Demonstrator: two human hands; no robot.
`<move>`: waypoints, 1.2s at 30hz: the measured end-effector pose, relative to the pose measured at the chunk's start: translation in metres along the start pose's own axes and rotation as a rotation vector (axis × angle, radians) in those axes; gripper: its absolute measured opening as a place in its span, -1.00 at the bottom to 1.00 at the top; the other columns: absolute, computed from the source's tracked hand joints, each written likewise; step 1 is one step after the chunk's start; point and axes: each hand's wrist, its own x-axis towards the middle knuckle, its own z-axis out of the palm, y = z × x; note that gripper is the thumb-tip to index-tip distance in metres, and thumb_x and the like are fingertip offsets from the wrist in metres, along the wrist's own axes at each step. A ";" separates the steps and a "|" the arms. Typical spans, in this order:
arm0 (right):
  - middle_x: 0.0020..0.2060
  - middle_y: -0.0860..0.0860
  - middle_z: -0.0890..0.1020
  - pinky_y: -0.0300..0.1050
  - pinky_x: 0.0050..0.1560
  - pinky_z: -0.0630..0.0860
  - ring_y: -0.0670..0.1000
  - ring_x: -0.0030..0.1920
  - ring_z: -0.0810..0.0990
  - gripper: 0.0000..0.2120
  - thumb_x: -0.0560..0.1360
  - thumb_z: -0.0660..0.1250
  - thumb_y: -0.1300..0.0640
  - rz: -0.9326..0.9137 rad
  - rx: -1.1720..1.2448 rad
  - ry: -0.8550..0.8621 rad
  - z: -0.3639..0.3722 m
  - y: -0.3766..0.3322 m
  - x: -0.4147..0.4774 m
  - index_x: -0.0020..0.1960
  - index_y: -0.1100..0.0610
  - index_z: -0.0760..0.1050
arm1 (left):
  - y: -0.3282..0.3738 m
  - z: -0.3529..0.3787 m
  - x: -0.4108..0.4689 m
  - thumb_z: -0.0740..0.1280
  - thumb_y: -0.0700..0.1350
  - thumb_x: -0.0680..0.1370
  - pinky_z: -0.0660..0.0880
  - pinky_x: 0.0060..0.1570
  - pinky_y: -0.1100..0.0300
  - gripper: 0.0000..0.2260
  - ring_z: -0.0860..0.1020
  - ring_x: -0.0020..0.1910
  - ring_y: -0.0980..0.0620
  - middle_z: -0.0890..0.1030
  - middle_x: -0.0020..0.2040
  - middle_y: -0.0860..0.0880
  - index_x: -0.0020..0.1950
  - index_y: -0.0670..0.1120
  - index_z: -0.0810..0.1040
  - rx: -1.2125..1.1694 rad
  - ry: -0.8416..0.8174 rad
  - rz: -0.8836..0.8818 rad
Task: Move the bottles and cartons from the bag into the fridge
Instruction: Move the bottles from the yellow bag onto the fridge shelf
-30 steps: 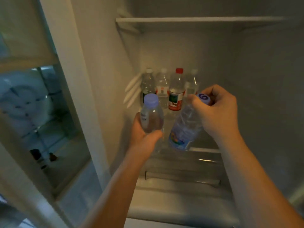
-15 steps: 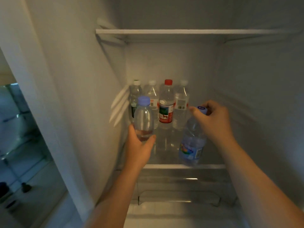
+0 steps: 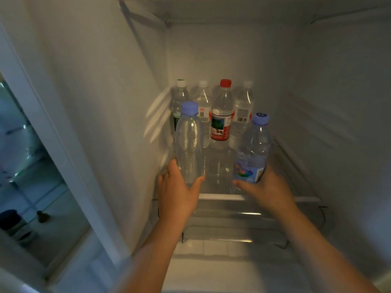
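The step in hand is the setting down of two bottles inside the fridge (image 3: 211, 49). The left hand (image 3: 177, 193) grasps the lower part of a plain bottle (image 3: 189, 142) with a purple cap, in front of the red-capped bottle (image 3: 222, 115) and to its left. The right hand (image 3: 268, 189) grasps a labelled bottle (image 3: 254, 149) near its base, in front of the red-capped bottle and to its right. Both are about upright over the glass shelf (image 3: 220, 196) on which the red-capped bottle stands.

The next move probably calls for lowering both until they stand firmly, then loosening the fingers without knocking the red-capped bottle behind. Whether the bases already touch the shelf is hard to tell, because the glass is clear and the light dim. The bag and any cartons are not in view, and the labels cannot be read.
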 end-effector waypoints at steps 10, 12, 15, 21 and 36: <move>-0.07 -0.01 0.64 -0.15 -0.15 0.45 -0.04 -0.10 0.59 -0.56 0.33 0.54 -0.08 0.051 0.001 0.000 0.003 0.017 0.038 0.11 0.11 0.57 | -0.008 0.002 0.015 0.59 -0.07 0.35 0.38 -0.28 0.14 -0.54 0.51 -0.20 -0.03 0.48 -0.15 -0.01 -0.05 -0.08 0.30 -0.028 0.069 -0.087; -0.06 -0.05 0.66 -0.11 -0.14 0.55 -0.07 -0.09 0.63 -0.44 0.24 0.51 -0.21 0.068 0.023 -0.011 0.008 0.020 0.049 0.13 0.05 0.55 | -0.011 0.004 0.023 0.58 -0.05 0.37 0.47 -0.28 0.08 -0.56 0.54 -0.23 -0.04 0.51 -0.19 -0.03 -0.09 -0.05 0.29 -0.011 0.060 -0.095; -0.10 -0.08 0.68 -0.04 -0.13 0.63 -0.09 -0.12 0.65 -0.43 0.18 0.47 -0.23 0.061 0.051 0.003 0.017 0.022 0.067 0.11 -0.01 0.54 | -0.013 0.010 0.038 0.57 -0.04 0.37 0.48 -0.30 0.09 -0.57 0.54 -0.25 -0.05 0.52 -0.20 -0.05 -0.12 -0.03 0.28 -0.025 0.061 -0.128; -0.18 0.01 0.64 0.05 -0.12 0.62 0.07 -0.17 0.63 -0.54 0.23 0.31 -0.27 0.166 -0.057 0.110 0.023 0.029 0.100 -0.03 0.01 0.56 | -0.014 0.030 0.069 0.53 -0.08 0.42 0.60 -0.14 -0.02 -0.65 0.60 -0.14 -0.11 0.58 -0.09 -0.08 -0.04 -0.10 0.36 -0.076 0.069 -0.215; 0.14 0.21 0.59 0.10 0.01 0.57 0.25 0.09 0.60 -0.53 0.50 0.30 -0.18 0.209 -0.286 0.264 0.016 0.050 0.146 0.23 0.14 0.50 | -0.038 0.072 0.123 0.30 -0.06 0.51 0.65 -0.26 -0.16 -0.80 0.67 -0.19 -0.21 0.59 0.06 -0.15 0.04 -0.03 0.33 -0.159 0.112 -0.368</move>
